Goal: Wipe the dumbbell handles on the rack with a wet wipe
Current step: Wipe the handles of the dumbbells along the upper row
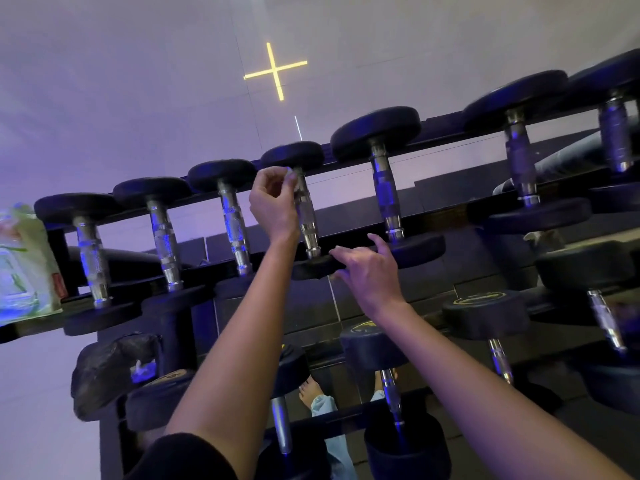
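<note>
Several black dumbbells with chrome handles lie across the top shelf of a dark rack (450, 216). My left hand (275, 202) pinches a small white wet wipe (292, 175) against the top of the fourth dumbbell's handle (308, 216). My right hand (369, 271) rests with spread fingers on that dumbbell's near black head (311, 266), holding nothing. The wipe is mostly hidden by my fingers.
A green and white wet wipe pack (24, 261) stands at the rack's left end. A black plastic bag (114, 368) hangs below it. More dumbbells (485, 317) fill the lower shelves. My bare feet (310, 393) show on the floor under the rack.
</note>
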